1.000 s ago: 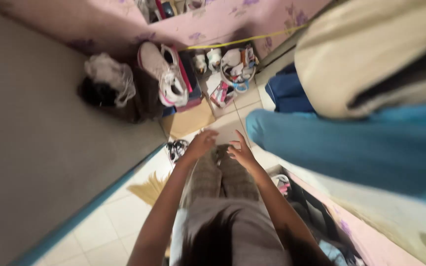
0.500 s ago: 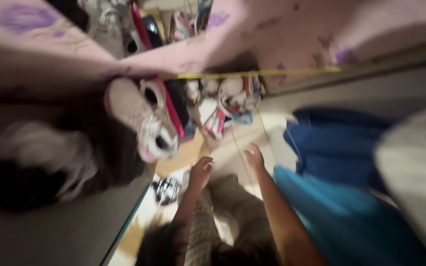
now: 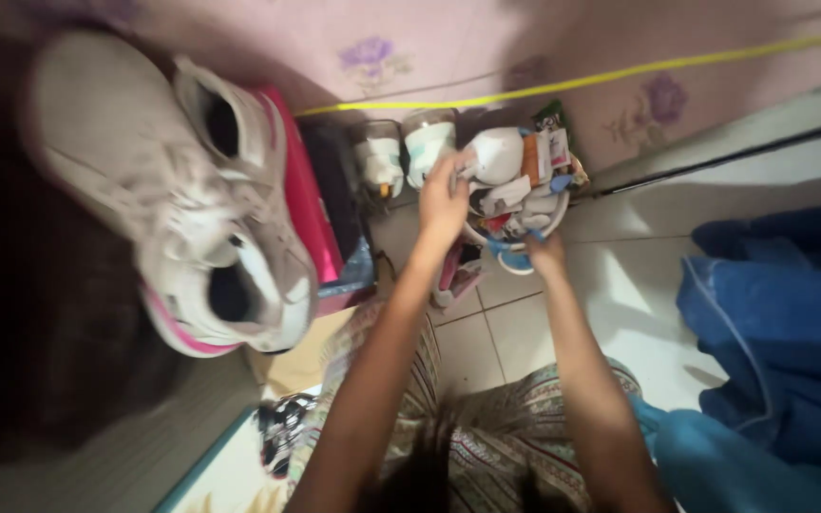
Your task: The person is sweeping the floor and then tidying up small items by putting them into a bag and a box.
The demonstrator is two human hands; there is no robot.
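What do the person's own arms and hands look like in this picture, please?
Both arms are bare from the elbow down, with no sleeves in view. The left hand and the right hand wear no gloves; no watch or bracelet shows, though blur hides fine detail. Striped patterned clothing lies below them.

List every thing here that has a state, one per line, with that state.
left hand: reaching into the basket, touching its contents
right hand: at the basket's near rim
basket: upright on the floor, crammed full
white sneakers: stacked on a pink box
two jars: standing upright by the wall
blue cloth: crumpled on the floor
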